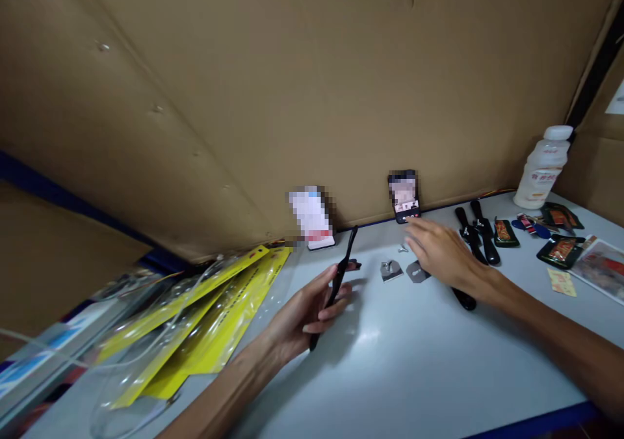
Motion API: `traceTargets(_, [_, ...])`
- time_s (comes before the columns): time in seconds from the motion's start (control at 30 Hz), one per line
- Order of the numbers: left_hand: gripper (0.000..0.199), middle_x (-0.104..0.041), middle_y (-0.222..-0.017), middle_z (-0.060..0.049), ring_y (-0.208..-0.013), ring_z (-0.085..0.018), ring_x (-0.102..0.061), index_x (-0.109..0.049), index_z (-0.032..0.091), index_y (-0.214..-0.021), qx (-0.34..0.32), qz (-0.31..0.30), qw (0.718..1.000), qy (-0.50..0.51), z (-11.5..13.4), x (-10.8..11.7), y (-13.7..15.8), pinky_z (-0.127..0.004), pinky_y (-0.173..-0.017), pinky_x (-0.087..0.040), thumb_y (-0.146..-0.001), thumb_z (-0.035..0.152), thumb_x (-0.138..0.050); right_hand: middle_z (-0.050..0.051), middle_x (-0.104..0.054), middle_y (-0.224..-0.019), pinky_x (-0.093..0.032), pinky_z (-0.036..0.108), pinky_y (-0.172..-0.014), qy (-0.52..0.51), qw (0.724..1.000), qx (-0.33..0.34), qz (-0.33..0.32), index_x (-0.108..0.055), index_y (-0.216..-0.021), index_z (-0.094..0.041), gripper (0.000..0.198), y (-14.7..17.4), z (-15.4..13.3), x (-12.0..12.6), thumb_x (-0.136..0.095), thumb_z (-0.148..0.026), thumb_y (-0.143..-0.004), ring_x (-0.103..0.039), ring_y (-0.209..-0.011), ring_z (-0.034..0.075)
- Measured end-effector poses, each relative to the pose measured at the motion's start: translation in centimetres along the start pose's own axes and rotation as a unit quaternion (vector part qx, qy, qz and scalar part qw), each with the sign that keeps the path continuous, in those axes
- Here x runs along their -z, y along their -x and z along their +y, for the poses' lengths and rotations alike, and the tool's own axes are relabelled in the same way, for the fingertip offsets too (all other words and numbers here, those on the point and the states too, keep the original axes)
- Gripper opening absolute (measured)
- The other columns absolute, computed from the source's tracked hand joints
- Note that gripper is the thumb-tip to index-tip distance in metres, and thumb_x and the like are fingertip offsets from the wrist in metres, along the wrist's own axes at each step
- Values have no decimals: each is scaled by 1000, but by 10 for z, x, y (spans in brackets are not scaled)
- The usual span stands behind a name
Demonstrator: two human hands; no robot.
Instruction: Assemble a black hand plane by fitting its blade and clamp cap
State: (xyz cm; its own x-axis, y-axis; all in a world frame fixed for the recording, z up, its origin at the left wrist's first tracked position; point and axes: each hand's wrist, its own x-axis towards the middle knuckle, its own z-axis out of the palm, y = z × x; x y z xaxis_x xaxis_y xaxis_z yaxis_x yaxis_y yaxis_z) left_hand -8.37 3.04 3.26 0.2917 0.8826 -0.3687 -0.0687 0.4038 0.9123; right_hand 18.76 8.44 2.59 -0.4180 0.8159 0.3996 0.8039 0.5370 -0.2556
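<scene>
- Near edge: pale table (414, 374), blue trim at near right. Your forearms come in from the near side, one from the left, one from the right.
- Near left: stack of yellow cards in clear plastic sleeves (214, 322), fanned out, w/ loose clear film on top.
- Your left hand (307, 312) – fingers clamped round a long thin black strip (338, 283), held tilted, top end pointing far, bottom end poking out below the palm.
- Your right hand (441, 253) – palm down, fingers spread apart, gripping nothing; hovers over the table just right of two small grey metal plates (391, 270). One plate sits partly under the fingers.
- Black handle (463, 299) sticks out on the near side of your right wrist, rest hidden.
- Further right: more black handles (480, 234) lying side by side, then small dark snack packets (560, 249), keys & a paper slip.
- Far: two phones propped vs. the cardboard wall (292, 88), screens blurred. White bottle (541, 169) upright at far right.
</scene>
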Motion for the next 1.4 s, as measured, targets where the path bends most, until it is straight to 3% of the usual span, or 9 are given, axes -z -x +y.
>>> traceTargets(0.1, [50, -48, -69, 10, -37, -1, -18, -55, 25, -121, 13, -8, 1000, 0, -8, -2, -1, -12, -29, -12, -86, 51, -78, 13, -72, -117, -50, 39, -95, 5, 999, -38, 16, -73, -104, -14, 28, -6, 9, 9, -45, -15, -105, -65, -110, 26])
traceTargets(0.23, [51, -57, -71, 7, -39, -2, -31, -58, 20, -108, 10, -12, 1000, 2, -21, -6, 2, -13, -30, -22, -74, 41, -90, 10, -72, -101, -49, 37, -90, 8, 1000, -18, -22, -75, -99, -15, 23, -2, 3, -4, -52, -13, -101, -61, -104, 25])
traceTargets(0.33, [53, -57, -72, 7, -43, -3, -34, -58, 19, -104, -3, -5, 1000, 15, -28, -6, 4, -14, -33, -29, -68, 39, -91, 11, -70, -106, -50, 38, -88, 12, 998, 14, -59, -75, -113, -16, 22, 2, -10, -19, -58, -15, -99, -59, -105, 26])
traceTargets(0.43, [48, -54, -69, 8, -43, -4, -33, -58, 22, -106, -9, 0, 1000, 17, -32, -5, 8, -14, -33, -32, -74, 43, -87, 12, -67, -108, -51, 38, -85, 19, 996, 32, -80, -71, -125, -16, 28, 2, -21, -30, -59, -18, -100, -58, -105, 27])
traceTargets(0.7, [38, -61, -71, 4, -38, -4, -33, -60, 20, -98, -33, -5, 999, -7, -35, -11, 14, -16, -31, -24, -76, 44, -81, 9, -65, -101, -49, 36, -85, 12, 994, 46, -100, -74, -97, -16, 18, -3, -24, -38, -57, -12, -101, -58, -101, 24])
traceTargets(0.93, [32, -41, -48, 10, -37, -6, -24, -57, 21, -81, -54, 0, 998, -25, -39, -9, 10, -16, -31, -22, -82, 47, -74, 8, -67, -96, -49, 35, -79, 14, 993, 33, -112, -72, -91, -17, 18, 12, -22, -22, -57, -11, -98, -61, -94, 23])
traceTargets(1.1, [33, -39, -45, 10, -36, -7, -23, -58, 21, -81, -48, 0, 998, -38, -40, -8, 11, -16, -30, -22, -82, 49, -75, 7, -68, -91, -49, 37, -78, 17, 990, 42, -137, -72, -88, -19, 17, 18, -24, -8, -60, -7, -89, -62, -90, 24])
traceTargets(1.3, [41, -40, -47, 9, -38, -7, -22, -59, 22, -82, -38, 0, 998, -56, -43, -6, 11, -16, -29, -22, -84, 60, -73, 13, -64, -115, -51, 41, -88, 14, 990, 8, -139, -69, -120, -17, 24, 10, -31, -13, -65, -22, -96, -60, -109, 29])
traceTargets(1.4, [45, -40, -47, 9, -38, -8, -22, -61, 21, -82, -33, 7, 998, -62, -45, -5, 10, -16, -30, -22, -86, 65, -70, 14, -62, -117, -51, 42, -91, 10, 988, 1, -157, -69, -120, -16, 24, 6, -31, -19, -65, -23, -98, -59, -111, 30])
